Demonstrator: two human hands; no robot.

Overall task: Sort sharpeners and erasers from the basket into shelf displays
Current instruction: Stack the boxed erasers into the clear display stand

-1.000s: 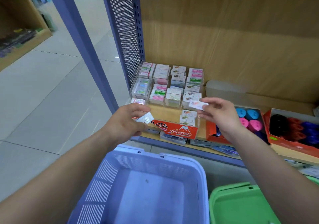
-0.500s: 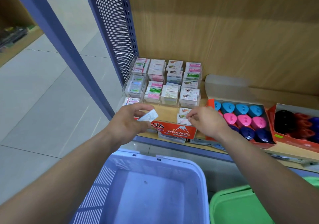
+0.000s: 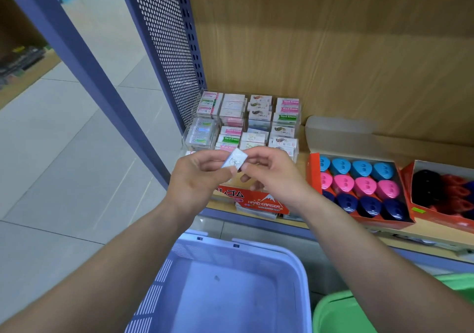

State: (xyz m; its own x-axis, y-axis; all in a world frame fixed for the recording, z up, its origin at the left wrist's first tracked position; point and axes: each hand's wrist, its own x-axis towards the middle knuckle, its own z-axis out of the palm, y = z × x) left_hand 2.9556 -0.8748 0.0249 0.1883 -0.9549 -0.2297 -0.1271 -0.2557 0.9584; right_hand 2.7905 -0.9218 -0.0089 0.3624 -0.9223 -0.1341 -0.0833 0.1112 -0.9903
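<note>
Wooden shelf (image 3: 425,232) is carrying the display (image 3: 246,122). In front of it, above the basket (image 3: 238,246), left hand (image 3: 201,179) and right hand (image 3: 273,177) are both pinching one tilted eraser (image 3: 234,159).

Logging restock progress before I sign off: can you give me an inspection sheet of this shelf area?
Surface: wooden shelf, stocked.
Job's things: eraser in front of clear eraser display; sharpener box in blue, pink, navy rows; blue basket, no stock visible.
Clutter: red Hard Eraser box at shelf edge.
Hands: left hand and right hand both pinch the eraser.
Cables: nothing seen.
Surroundings: perforated side panel, tiled floor, green basket.
</note>
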